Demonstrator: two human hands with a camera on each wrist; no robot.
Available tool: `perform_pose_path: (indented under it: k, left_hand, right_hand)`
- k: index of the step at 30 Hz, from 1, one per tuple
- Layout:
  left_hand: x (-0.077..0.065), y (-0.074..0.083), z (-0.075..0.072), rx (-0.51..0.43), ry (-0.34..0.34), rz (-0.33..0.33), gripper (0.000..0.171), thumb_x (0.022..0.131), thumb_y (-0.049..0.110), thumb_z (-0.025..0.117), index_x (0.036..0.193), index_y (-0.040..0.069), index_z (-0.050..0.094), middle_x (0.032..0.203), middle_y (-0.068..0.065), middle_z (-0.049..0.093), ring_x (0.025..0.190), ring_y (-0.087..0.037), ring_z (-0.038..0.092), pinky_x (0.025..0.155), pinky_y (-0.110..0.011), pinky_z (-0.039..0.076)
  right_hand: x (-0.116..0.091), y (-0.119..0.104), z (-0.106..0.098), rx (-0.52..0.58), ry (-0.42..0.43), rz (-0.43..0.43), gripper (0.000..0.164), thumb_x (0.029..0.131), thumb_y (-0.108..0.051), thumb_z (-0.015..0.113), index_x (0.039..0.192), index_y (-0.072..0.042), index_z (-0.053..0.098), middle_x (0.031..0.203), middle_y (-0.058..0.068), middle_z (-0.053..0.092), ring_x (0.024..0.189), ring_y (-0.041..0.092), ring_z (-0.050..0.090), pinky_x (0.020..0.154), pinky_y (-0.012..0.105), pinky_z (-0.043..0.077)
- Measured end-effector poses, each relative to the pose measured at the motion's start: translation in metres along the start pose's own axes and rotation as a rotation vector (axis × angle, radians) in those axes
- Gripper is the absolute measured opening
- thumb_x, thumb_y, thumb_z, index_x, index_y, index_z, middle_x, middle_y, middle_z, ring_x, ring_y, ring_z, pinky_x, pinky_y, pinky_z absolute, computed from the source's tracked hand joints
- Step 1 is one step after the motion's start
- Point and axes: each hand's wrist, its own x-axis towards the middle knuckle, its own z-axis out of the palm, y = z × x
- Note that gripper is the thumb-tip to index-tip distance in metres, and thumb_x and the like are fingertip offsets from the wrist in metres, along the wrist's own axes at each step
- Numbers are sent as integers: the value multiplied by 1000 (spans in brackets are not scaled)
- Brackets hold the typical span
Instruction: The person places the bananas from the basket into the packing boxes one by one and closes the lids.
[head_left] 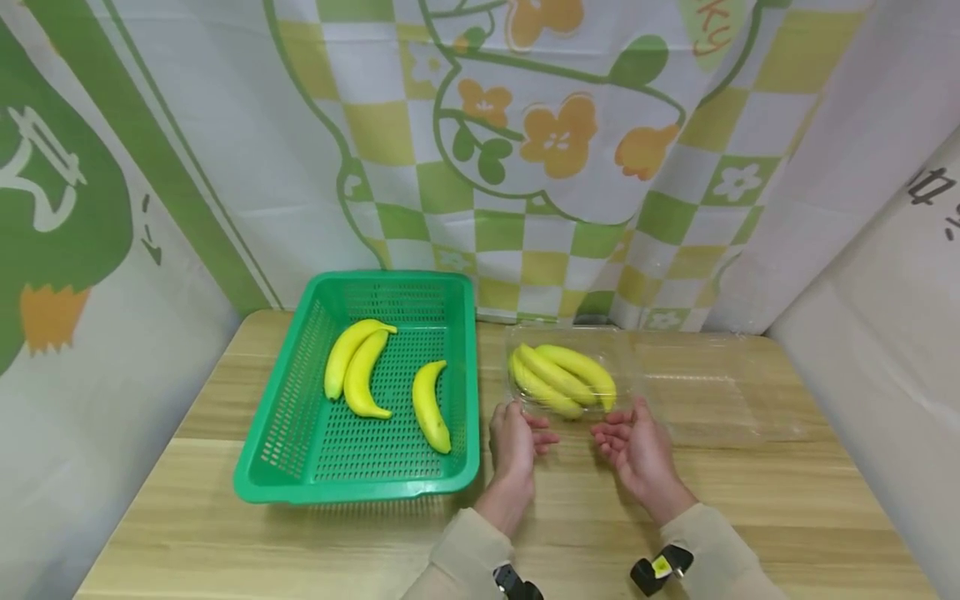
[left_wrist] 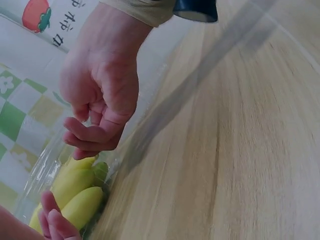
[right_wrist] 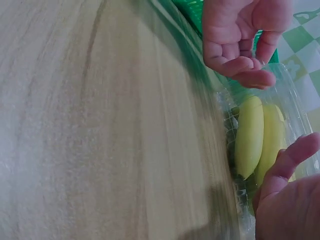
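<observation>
A clear plastic clamshell box point(head_left: 602, 339) lies on the table with three yellow bananas point(head_left: 558, 377) inside. Its transparent lid point(head_left: 697, 385) is folded out flat to the right. At the box's front left corner is my left hand point(head_left: 515, 443), fingers loosely bent and nothing gripped. My right hand point(head_left: 637, 454) mirrors it by the front right corner, palm turned inward with relaxed fingers. Both sets of fingertips are close to the near edge of the box. In the right wrist view, bananas point(right_wrist: 250, 137) show between the two hands.
A green perforated basket point(head_left: 360, 492) stands left of the box, holding a pair of touching bananas point(head_left: 363, 371) and a separate single banana point(head_left: 430, 407). Behind the wooden table point(head_left: 585, 542) hangs a patterned cloth point(head_left: 517, 233), with pale walls on either side.
</observation>
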Motion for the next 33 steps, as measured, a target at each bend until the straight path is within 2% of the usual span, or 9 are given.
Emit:
perform_pose_path:
  k: [7,15,23,25,33]
  left_hand:
    - [0,0,0,-7,1,34,26,111,19,35,97,7,54,79,-3,68,53,-10,68,55,-23,54]
    - [1,1,0,-4,0,20,25,110,19,36,100,6,54,82,-3,68,54,-10,66,55,-22,54]
    - [-2,2,-3,-27,-11,-24,33,111,30,39,102,4,57,79,-3,71,54,-10,66,53,-20,52]
    - [-4,3,-3,-38,-18,-54,34,112,35,40,100,7,56,80,-2,70,54,-9,66,54,-20,52]
    - [-16,6,-3,-57,-88,-72,32,110,36,42,98,10,55,79,-4,72,55,-10,66,54,-23,51]
  right_hand:
    - [1,1,2,-27,61,-17,48,117,-36,18,97,-5,50,73,-1,70,64,7,64,59,17,52]
    - [2,0,4,-10,78,-14,44,116,-31,19,100,-4,50,74,-2,70,64,6,62,59,17,53]
    - [0,-1,3,-25,72,-1,48,116,-35,20,100,-3,52,73,-1,70,64,8,64,58,18,53]
    - [-1,-1,3,-28,58,-2,50,116,-37,19,101,-3,52,74,0,70,66,9,64,59,19,53]
    - [-12,-2,-1,-76,16,66,65,114,-53,14,110,1,51,76,1,70,66,10,64,62,20,53]
